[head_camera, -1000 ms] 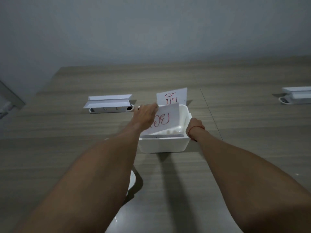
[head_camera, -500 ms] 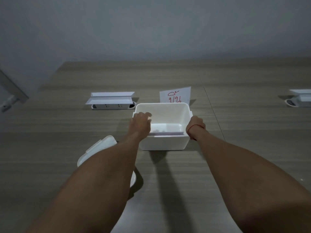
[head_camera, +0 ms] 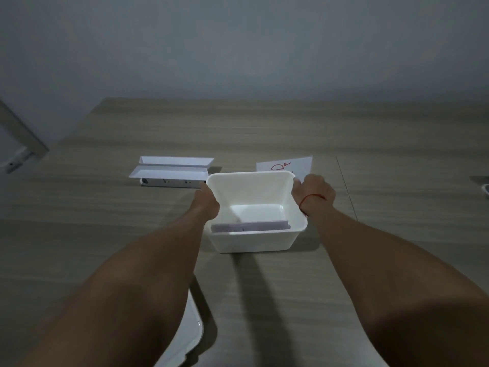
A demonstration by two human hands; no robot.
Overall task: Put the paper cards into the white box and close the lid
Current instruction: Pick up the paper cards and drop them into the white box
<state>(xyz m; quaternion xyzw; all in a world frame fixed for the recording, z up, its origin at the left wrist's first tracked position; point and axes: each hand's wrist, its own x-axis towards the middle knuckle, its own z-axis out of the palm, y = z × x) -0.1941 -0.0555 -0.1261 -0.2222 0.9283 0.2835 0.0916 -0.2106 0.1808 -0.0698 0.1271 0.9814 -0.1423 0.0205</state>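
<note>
The white box (head_camera: pixel 254 242) stands open on the wooden table, with several paper cards (head_camera: pixel 248 225) upright against its near wall. My left hand (head_camera: pixel 207 205) grips the box's left rim and wall. My right hand (head_camera: pixel 315 193) is at the far right corner of the rim, fingers curled; what they touch is hidden. Just behind the box stands one more paper card (head_camera: pixel 287 165) with red writing, its lower part hidden by the box and my right fingers. The white lid (head_camera: pixel 194 337) lies near the front edge, mostly under my left forearm.
A white power strip with folded white covers (head_camera: pixel 172 173) lies at the left behind the box. Another white object (head_camera: pixel 486 188) shows at the right edge. A grey wall runs behind the table, and a table seam line passes right of the box.
My left hand dropped the red-lettered card into the box, then moved out to the left rim. My right hand slid from the near right side to the far right corner.
</note>
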